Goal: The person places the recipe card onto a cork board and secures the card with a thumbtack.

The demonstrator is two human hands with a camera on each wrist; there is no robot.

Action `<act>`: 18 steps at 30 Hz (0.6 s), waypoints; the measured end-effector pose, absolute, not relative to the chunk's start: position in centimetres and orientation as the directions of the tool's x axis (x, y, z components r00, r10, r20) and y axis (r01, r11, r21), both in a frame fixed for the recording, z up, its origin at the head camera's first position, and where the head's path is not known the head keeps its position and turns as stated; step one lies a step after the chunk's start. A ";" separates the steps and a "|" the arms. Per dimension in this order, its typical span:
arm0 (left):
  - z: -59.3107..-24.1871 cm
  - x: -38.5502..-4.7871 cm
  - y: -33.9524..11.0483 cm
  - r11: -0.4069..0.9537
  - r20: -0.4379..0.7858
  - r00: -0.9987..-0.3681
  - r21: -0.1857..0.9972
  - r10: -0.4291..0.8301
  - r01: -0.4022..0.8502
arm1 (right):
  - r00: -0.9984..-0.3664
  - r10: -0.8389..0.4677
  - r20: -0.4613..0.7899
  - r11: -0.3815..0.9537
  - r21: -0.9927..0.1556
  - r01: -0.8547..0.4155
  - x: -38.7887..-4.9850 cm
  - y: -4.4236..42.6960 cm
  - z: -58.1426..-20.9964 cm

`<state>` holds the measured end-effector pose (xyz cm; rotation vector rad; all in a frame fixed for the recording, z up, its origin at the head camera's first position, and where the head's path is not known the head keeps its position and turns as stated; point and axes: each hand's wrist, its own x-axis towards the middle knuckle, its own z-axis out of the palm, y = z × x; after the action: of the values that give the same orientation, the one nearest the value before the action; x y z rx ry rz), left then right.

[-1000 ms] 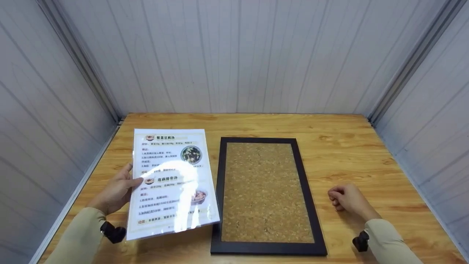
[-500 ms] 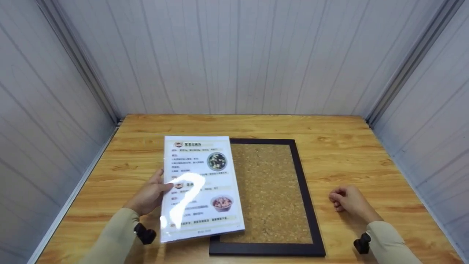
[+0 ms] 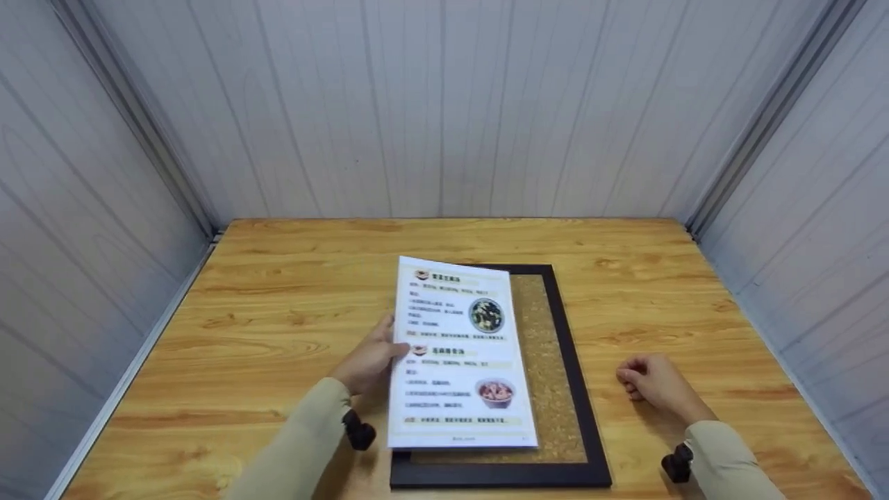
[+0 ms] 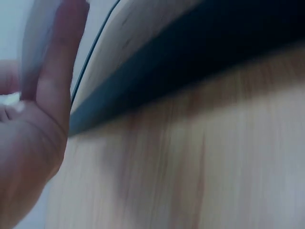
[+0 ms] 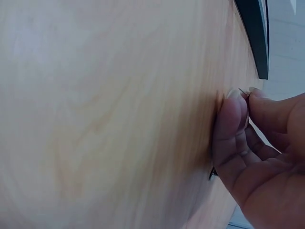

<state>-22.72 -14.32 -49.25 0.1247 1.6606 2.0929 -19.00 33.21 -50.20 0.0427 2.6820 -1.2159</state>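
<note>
One glossy white rectangular printed sheet (image 3: 444, 385), likely light, slick and bendy, is best held by its edge, the left hand (image 3: 368, 361) pinching its left side over the black-framed brown corkboard (image 3: 552, 375) while the right hand (image 3: 656, 385) pinches a thin pin-like piece (image 5: 244, 92).

Looks like smooth paper on the white rectangular printed sheet (image 3: 448, 385), rough granular cork on the brown panel (image 3: 549, 375), smooth on the black rectangular frame (image 3: 500, 476). Shows wood grain across the yellow-brown tabletop (image 3: 278, 305), matt cloth on the beige sleeves (image 3: 295, 441).
</note>
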 end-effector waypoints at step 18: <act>-49.1 -23.4 -7.6 0.367 -0.127 -0.978 0.928 0.167 -0.058 | -0.988 -0.069 -0.137 0.757 -0.653 0.038 -19.3 31.7 -49.5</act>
<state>-23.40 -7.56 -49.09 0.0976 2.4261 1.6596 -19.33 31.72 -49.48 -0.0253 2.7994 -1.0449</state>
